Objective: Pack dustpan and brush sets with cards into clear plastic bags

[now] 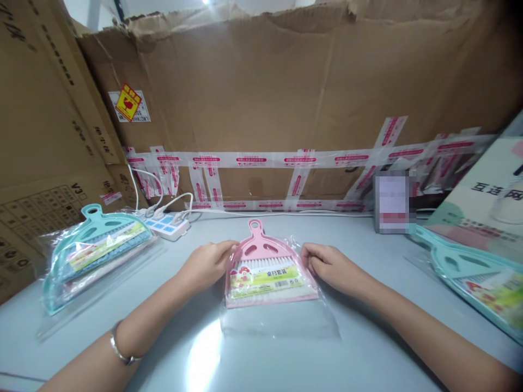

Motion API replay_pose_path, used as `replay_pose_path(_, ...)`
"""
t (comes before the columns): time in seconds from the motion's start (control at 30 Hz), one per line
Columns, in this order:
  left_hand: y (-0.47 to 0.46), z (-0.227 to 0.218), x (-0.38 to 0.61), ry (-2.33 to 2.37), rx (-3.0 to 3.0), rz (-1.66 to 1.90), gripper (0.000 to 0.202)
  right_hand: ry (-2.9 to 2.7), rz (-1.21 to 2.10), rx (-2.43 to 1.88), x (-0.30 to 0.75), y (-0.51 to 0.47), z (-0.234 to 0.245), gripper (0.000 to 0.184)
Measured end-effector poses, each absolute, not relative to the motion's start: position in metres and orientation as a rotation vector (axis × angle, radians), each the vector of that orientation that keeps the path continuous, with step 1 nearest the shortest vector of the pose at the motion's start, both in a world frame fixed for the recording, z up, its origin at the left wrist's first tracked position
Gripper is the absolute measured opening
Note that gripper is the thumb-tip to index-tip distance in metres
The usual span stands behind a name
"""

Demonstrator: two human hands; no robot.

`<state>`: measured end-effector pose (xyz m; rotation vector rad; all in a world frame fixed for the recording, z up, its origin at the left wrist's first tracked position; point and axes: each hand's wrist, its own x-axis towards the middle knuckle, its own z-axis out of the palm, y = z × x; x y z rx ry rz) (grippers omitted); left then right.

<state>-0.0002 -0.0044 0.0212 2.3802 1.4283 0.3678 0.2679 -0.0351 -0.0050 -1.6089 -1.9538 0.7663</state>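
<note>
A pink dustpan (266, 247) with a brush and a printed label lies inside a clear plastic bag (281, 324) on the table, its handle pointing away from me. My left hand (210, 262) grips the bagged dustpan at its left edge, fingers closed. On the opposite edge, my right hand (327, 264) is closed too, pinching the bag's side. A silver bracelet (118, 344) circles my left wrist. To the left lies a bagged turquoise dustpan (98, 219) with a blue brush. Another turquoise dustpan (457, 256) rests at the right, partly cut off by the view.
A white power strip (174, 230) with plugged-in cables sits behind the left dustpan. Large cardboard boxes (245, 87) wall off the back and left. At the back right stand a blurred-out upright device (393, 201) and a printed board (482, 201). The grey table (171, 337) reflects light.
</note>
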Motion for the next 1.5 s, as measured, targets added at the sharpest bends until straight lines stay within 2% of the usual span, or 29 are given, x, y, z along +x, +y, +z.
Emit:
replay_pose_path(0.17,-0.005,0.023,0.002,1.544,2.362,0.353,0.053,-1.892,0.696,-1.545,0.268,-0.036,-0.005,0.010)
replay_pose_path(0.37,0.001,0.015,-0.003,1.566,2.309,0.445,0.045,-1.846,0.621,-1.414,0.269,-0.042,-0.001,0.007)
replay_pose_path(0.5,0.008,0.002,-0.001,1.480,2.080,0.416,0.053,-2.102,0.701,-1.361,0.255,-0.056,0.008,0.015)
replay_pose_path(0.6,0.012,-0.007,0.003,1.441,1.946,0.449,0.056,-2.371,0.672,-1.226,0.240,-0.066,0.011,0.012)
replay_pose_path(0.73,0.015,-0.011,0.004,1.384,1.836,0.492,0.042,-2.572,0.766,-1.180,0.232,-0.072,0.009,0.004)
replay_pose_path(0.9,0.019,-0.002,-0.006,1.444,1.781,0.442,0.024,-2.499,0.724,-1.497,0.242,-0.066,0.003,0.023)
replay_pose_path(1.0,0.022,0.004,-0.014,1.482,1.872,0.483,0.033,-2.439,0.709,-1.641,0.247,-0.061,0.003,0.031)
replay_pose_path(1.1,0.023,0.002,-0.016,1.536,1.936,0.595,0.052,-2.382,0.743,-1.678,0.245,-0.061,0.006,0.033)
replay_pose_path(1.2,0.022,-0.003,-0.011,1.441,1.916,0.497,0.067,-2.367,0.784,-1.684,0.244,-0.065,0.009,0.034)
replay_pose_path(1.27,0.020,-0.005,-0.006,1.375,1.940,0.470,0.061,-2.379,0.798,-1.704,0.246,-0.068,0.011,0.036)
replay_pose_path(1.37,0.018,-0.006,-0.002,1.301,1.923,0.457,0.041,-2.395,0.815,-1.714,0.250,-0.070,0.014,0.036)
replay_pose_path(1.5,0.021,-0.007,-0.003,1.287,1.732,0.498,0.034,-2.328,0.896,-1.672,0.254,-0.067,0.013,0.034)
